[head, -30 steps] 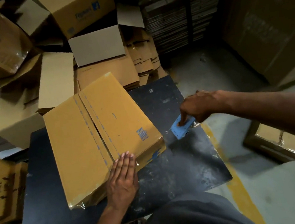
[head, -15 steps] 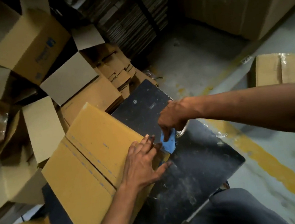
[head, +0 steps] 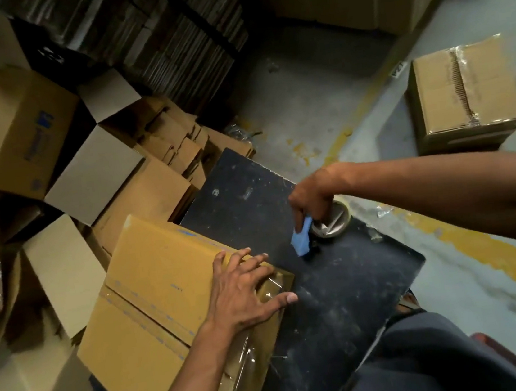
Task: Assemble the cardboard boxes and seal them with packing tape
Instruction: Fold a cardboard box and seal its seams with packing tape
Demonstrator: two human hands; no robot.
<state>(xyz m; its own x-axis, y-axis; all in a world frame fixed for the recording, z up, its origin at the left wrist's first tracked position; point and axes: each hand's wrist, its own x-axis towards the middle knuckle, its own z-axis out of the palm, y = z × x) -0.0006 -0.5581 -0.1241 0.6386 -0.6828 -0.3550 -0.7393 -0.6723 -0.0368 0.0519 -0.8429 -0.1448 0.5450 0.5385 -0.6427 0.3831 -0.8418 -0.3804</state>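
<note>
While the cardboard box (head: pixel 165 297) lies flat-side-up on the left part of the dark table (head: pixel 352 284), the left hand (head: pixel 245 291) presses on its near-right corner, fingers spread and mostly straight, thumb out over the table edge of the box. Not gripping, just pressing down. Clear tape (head: pixel 271 286) shows glossy under the fingers and runs down the box's right side face. A centre seam crosses the box top at a slant.

Right hand (head: pixel 312 198) is over the table's far-right area, fingers curled round the tape dispenser (head: pixel 323 231): blue blade guard pointing down-left toward the box, tape roll behind it resting at the table edge. Dispenser is apart from the box, bare table between them.

Rest of the head view: sealed box (head: pixel 465 95) on the concrete floor at the right, taped along its top seam. A pile of open boxes (head: pixel 15 134) and flattened cardboard to the left and behind the table. Yellow floor line (head: pixel 492 257) running right of the table. Person's dark trousers (head: pixel 432 359) at the bottom.
</note>
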